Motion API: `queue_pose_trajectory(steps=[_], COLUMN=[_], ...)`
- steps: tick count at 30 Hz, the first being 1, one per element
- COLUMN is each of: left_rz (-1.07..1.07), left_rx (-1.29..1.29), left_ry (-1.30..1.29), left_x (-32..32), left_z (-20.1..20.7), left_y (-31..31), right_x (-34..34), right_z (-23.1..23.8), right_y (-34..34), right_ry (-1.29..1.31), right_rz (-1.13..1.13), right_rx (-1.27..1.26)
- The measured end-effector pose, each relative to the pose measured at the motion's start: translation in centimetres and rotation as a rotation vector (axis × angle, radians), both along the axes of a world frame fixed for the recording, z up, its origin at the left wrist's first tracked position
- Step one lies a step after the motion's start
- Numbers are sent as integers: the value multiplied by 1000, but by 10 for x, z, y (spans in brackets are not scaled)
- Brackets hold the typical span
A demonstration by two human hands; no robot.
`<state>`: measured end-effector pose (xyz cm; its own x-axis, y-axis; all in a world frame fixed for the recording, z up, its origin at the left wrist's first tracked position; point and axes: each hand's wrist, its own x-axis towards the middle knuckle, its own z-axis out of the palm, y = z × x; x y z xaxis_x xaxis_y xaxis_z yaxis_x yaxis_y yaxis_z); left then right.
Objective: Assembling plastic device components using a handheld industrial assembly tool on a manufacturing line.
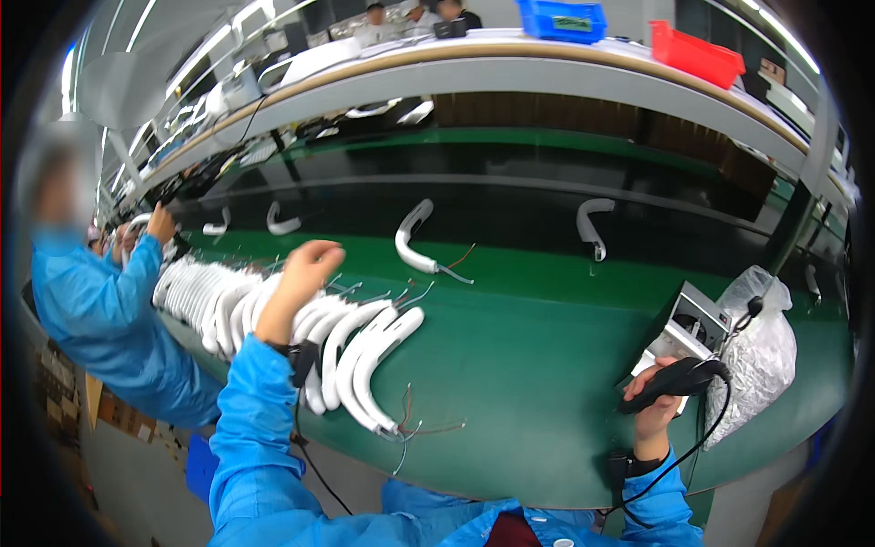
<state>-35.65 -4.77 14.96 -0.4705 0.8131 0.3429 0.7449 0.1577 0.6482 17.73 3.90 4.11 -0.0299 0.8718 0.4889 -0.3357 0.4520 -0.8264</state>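
Observation:
My left hand (310, 268) is raised over a long row of white curved tube-like parts (383, 365) with thin wires at their ends. Its fingers are curled together, and whatever they may hold is hidden. In my right hand (653, 412) is a black corded hand tool (670, 383), gripped at the right side of the bench. Just beyond that tool stands a metal box-shaped device (685, 324) with a round dark opening. Next to the device leans a clear plastic bag (758, 356) of whitish contents.
Several white curved parts, one with wires (415, 237), lie spaced out on the dark belt (510, 196) beyond the green bench (529, 383). A person in blue (114, 310) works at the left. The shelf above holds a blue bin (562, 22) and a red bin (697, 56).

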Motion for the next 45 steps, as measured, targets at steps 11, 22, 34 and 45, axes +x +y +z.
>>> queue_pose_trajectory(steps=[11, 22, 34, 45], left_rz=[291, -383, -545, -760], left_rx=[-433, -383, -390, -328], left_ry=[-151, 54, 50, -209], left_x=[14, 255, 271, 310], left_z=[-142, -64, -42, -92], left_y=[222, -8, -15, 77], right_x=[4, 12, 11, 57], right_z=[-3, 2, 29, 53], right_y=[0, 2, -6, 3], right_ry=[-26, -105, -84, 60], right_rz=[156, 35, 53, -97], right_rx=[-56, 35, -3, 175])
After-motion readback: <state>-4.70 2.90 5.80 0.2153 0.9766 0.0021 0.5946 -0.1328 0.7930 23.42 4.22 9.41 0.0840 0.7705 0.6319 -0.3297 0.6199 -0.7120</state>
